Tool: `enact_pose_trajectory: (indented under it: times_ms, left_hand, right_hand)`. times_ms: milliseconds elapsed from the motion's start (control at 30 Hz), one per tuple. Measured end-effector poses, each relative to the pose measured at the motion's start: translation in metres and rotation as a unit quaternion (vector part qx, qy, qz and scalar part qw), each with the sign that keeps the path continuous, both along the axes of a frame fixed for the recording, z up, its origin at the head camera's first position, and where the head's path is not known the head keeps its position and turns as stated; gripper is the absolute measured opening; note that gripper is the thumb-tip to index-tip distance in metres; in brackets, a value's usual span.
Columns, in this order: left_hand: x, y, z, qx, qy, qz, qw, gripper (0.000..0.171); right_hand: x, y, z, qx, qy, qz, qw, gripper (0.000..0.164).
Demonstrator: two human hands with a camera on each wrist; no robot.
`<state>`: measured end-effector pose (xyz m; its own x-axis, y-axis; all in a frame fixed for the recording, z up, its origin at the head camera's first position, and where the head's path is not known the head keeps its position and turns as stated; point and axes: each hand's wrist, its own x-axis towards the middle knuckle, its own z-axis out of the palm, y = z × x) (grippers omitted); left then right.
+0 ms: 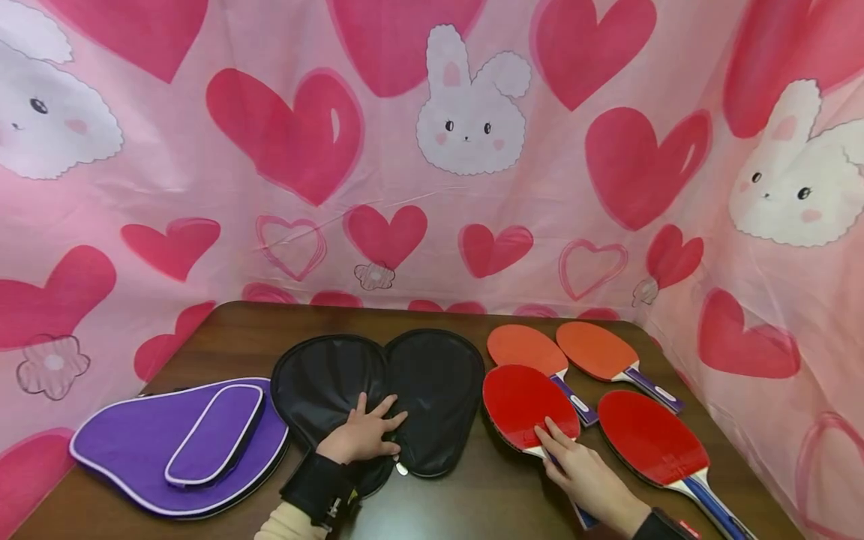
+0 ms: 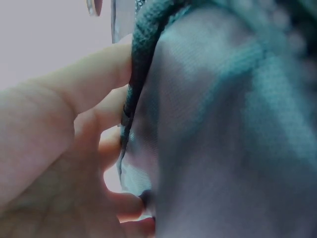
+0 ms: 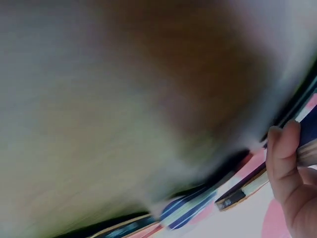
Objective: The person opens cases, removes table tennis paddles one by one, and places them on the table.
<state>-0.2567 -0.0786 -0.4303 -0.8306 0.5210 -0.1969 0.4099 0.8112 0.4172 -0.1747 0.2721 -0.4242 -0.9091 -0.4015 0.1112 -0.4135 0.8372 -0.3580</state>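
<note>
My left hand (image 1: 364,437) rests with spread fingers on two black table tennis paddle cases (image 1: 435,397) lying side by side. In the left wrist view its fingers (image 2: 106,69) touch the edge of a dark case (image 2: 208,124). With my right hand (image 1: 594,476) I hold a red table tennis paddle (image 1: 523,401) by its handle, fingertips at the base of the blade. The blue end of that handle shows below the hand. Up close in the right wrist view, fingers (image 3: 285,153) curl at a dark blue handle (image 3: 309,129); much of that view is blurred.
Another red paddle (image 1: 651,435) with a blue-striped handle lies to the right. Behind are two orange-faced paddles (image 1: 523,346) (image 1: 594,349) with purple handles. A purple paddle case (image 1: 128,442) with a white-trimmed pocket lies on the left of the brown table (image 1: 418,510). A pink heart-patterned curtain (image 1: 398,180) surrounds it.
</note>
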Motion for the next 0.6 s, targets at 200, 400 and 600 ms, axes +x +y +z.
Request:
enact_pose_trajectory:
  times_ms: [200,400,600]
  left_hand:
    - [-0.010,-0.004,-0.021,0.015,0.018,-0.016,0.9996,0.058]
    - [-0.011,-0.005,-0.021,0.018,0.012,-0.014,0.9997,0.058]
    - [-0.002,0.001,-0.002,-0.001,-0.003,0.003,1.0000,0.057]
  right_hand:
    - [0.010,0.022,-0.004,0.032,-0.014,0.037,0.999,0.047]
    - [0.011,0.036,-0.008,0.042,-0.044,0.082,0.995,0.053]
    - [0.011,0.047,-0.012,0.065,-0.072,0.086,0.992,0.056]
